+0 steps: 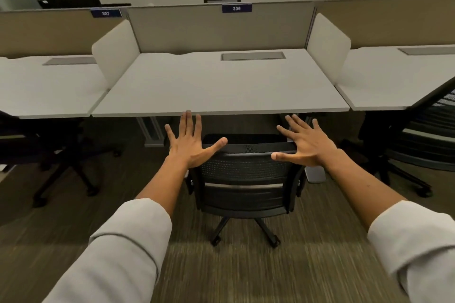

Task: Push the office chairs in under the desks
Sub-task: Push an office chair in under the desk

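Both hands are spread flat with fingers splayed, gripping nothing. In the head view, the left hand (188, 141) sits at the left corner of the black mesh chair's (246, 179) backrest, thumb lying along its top rail, and the right hand (305, 141) sits at the right corner, thumb along the front of the rail. Whether the palms press the rail or float just off it I cannot tell.

That chair stands on the carpet (234, 273) directly before the middle bench (221, 86), the bay labelled 306 (236, 8). Its backrest is near the bench's front edge but apart from it, and its wheeled base (246, 231) is wholly out in the open, so I judge this chair not fully tucked in. The seat is hidden behind the backrest. Two other dark chairs, one at far left (49, 155) and one at far right (418, 142), are also pulled out from their benches.

To do this step well, I would push with both palms evenly so the chair rolls straight rather than swivelling. Keep the line centred between the bench legs (150, 130) under the top. Go slowly near the end and draw the fingers back, since they reach ahead of the rail toward the bench edge and could be pinched.
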